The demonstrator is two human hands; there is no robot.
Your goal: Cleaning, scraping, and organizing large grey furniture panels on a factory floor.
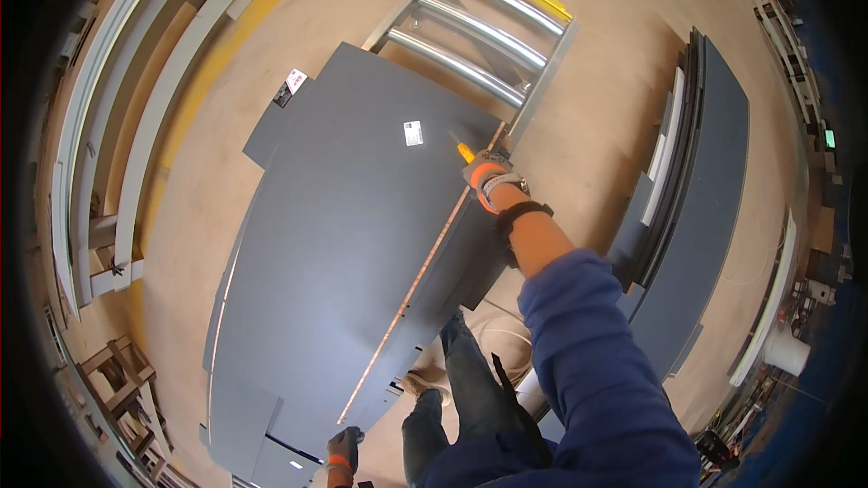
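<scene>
A large dark grey panel [334,217] lies flat in front of me, with a white label [413,133] near its far end. Along its right side runs a long, thin orange-brown strip [407,298] with fine light marks. My right hand [488,170], in a grey and orange glove, is at the strip's far part, closed around a slim yellow tool [466,153]. The tool points away over the panel; its kind is hard to make out. My left hand [343,449], gloved too, rests by the panel's near right edge, close to the strip's near end. Its fingers are small and mostly hidden.
Beyond the panel stands a roller conveyor [488,32] with metal rollers and a yellow end bar. More dark panels [705,172] lean in a stack at the right. Long pale profiles [136,117] lie at the left, near a yellow floor line [212,63] and wooden frames [122,375].
</scene>
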